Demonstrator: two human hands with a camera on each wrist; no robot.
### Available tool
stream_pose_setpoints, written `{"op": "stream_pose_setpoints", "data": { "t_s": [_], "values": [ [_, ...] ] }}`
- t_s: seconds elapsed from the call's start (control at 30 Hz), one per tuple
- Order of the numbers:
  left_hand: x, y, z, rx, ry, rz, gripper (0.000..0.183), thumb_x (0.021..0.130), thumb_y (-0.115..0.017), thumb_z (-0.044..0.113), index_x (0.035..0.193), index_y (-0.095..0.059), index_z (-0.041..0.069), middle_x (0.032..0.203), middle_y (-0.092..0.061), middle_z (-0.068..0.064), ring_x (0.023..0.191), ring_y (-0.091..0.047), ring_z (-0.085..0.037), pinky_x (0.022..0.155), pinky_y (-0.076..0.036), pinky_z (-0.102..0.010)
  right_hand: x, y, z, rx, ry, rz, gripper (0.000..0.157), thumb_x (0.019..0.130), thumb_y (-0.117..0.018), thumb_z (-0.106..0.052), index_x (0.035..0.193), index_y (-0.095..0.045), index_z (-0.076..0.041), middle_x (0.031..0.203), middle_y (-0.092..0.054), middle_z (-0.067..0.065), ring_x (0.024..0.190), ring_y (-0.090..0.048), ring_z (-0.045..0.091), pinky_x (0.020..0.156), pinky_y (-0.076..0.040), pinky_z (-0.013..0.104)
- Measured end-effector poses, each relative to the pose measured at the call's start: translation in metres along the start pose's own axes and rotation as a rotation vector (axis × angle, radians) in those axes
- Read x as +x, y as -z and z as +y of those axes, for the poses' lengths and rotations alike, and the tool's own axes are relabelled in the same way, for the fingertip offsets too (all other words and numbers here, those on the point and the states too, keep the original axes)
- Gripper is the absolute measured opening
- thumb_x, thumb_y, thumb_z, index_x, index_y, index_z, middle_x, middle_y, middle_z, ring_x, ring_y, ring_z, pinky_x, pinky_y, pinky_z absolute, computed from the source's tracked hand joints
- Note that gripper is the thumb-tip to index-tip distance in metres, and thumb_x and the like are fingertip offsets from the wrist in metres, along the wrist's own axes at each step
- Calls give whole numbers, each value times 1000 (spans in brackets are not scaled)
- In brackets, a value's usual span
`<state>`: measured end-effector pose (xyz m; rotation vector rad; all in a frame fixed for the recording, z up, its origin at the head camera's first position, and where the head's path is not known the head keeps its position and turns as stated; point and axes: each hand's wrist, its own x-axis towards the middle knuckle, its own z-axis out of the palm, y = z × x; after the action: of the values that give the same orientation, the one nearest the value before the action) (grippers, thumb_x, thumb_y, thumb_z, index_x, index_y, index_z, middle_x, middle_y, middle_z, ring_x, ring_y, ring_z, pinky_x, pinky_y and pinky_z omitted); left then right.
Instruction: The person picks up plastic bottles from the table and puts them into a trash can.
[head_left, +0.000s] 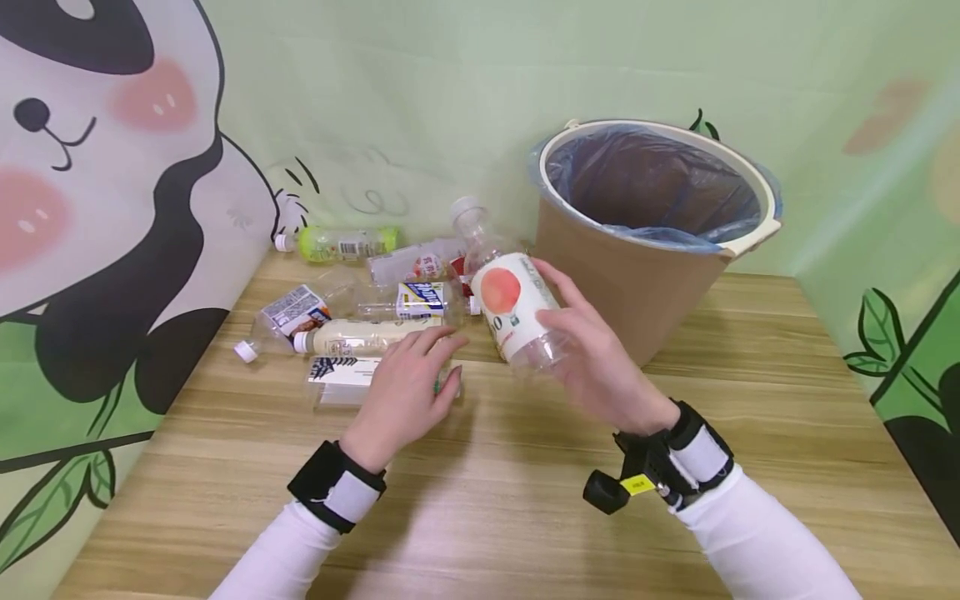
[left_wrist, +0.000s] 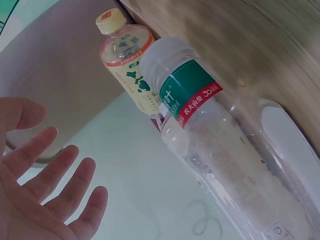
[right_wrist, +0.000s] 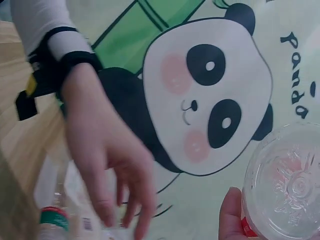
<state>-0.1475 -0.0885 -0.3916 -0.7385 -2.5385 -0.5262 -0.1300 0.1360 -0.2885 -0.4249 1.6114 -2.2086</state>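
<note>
My right hand (head_left: 600, 358) grips a clear plastic bottle (head_left: 517, 312) with a white label and a round peach-coloured picture, white cap tilted up and away. Its ribbed round base fills the lower right corner of the right wrist view, beside my thumb (right_wrist: 231, 215). Over the near edge of the bottle pile hovers my left hand (head_left: 412, 379), fingers loosely spread and holding nothing. Below it lies a clear bottle (head_left: 341, 371) with a black-and-white label; a cream-labelled bottle (head_left: 352, 337) is just behind. The left wrist view shows a bottle with a green and red label band (left_wrist: 192, 92) near the fingers.
A tall brown bin (head_left: 600, 267) with a blue liner (head_left: 667, 237) stands at the back right. More bottles lie at the back left, among them a green-labelled one (head_left: 348, 243) and one with a blue-and-yellow label (head_left: 420, 300). A panda-print backdrop (head_left: 420, 100) surrounds the wooden table (head_left: 487, 500).
</note>
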Motion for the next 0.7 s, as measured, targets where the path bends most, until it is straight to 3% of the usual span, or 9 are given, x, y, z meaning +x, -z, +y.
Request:
{"op": "stream_pose_setpoints", "data": {
  "t_s": [0.2,0.43,0.57,0.7],
  "values": [
    [2,0,1,-7,-7,-1,38,87,-59,20,124,-59,11,127,-57,-11,112,-53,-30,92,-44,-48,9,-1,-34,10,143,9,57,96,-35,-18,149,-17,-27,142,-30,7,113,-43,21,86,-45,33],
    [6,0,5,-6,-7,8,37,87,-59,20,122,-60,10,127,-57,-12,111,-54,-30,89,-46,-48,21,9,-69,178,309,95,55,94,-46,-16,144,-28,-27,144,-33,9,115,-45,25,84,-48,33],
    [20,0,15,-19,-24,16,36,87,-58,20,122,-61,10,127,-57,-11,113,-53,-29,91,-45,-46,27,20,-85,225,372,185,53,92,-45,-11,141,-32,-28,145,-34,5,122,-41,27,90,-46,37],
    [42,0,27,-39,-72,38,41,88,-57,20,128,-56,10,128,-55,-10,114,-52,-29,94,-45,-44,33,34,-97,225,375,257,52,94,-41,-10,141,-31,-32,144,-32,-2,128,-36,24,99,-38,39]
  ]
}}
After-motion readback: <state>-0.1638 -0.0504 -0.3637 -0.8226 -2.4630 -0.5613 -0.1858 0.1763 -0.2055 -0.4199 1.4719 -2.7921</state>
